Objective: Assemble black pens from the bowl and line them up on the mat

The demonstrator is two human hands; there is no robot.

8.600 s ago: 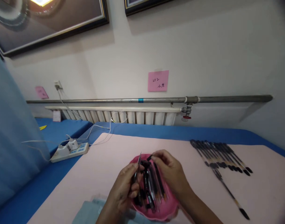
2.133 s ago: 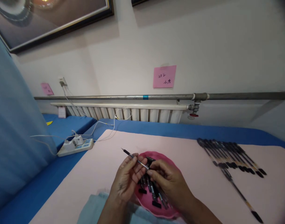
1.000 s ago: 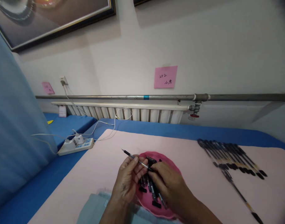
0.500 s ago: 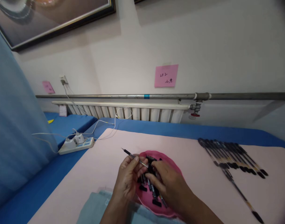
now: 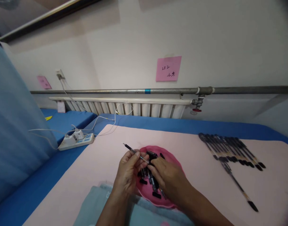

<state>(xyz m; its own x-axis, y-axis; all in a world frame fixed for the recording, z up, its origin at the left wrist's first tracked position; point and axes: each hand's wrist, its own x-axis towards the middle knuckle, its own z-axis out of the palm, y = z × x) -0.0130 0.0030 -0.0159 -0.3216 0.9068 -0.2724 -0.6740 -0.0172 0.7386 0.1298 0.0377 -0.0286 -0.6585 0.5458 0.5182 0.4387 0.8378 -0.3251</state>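
Together, left hand (image 5: 128, 171) and right hand (image 5: 171, 177) on one pen (image 5: 129, 147)

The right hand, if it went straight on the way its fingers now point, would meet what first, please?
The right hand would probably meet the rear end of the pen first, with the left hand, which holds that pen, just beyond. One view leaves the depth unclear.

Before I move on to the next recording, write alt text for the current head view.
The left hand holds a pen, with the right hand at its rear end, by a pink bowl of dark pieces. At right, a row of pens lies on a pink sheet.
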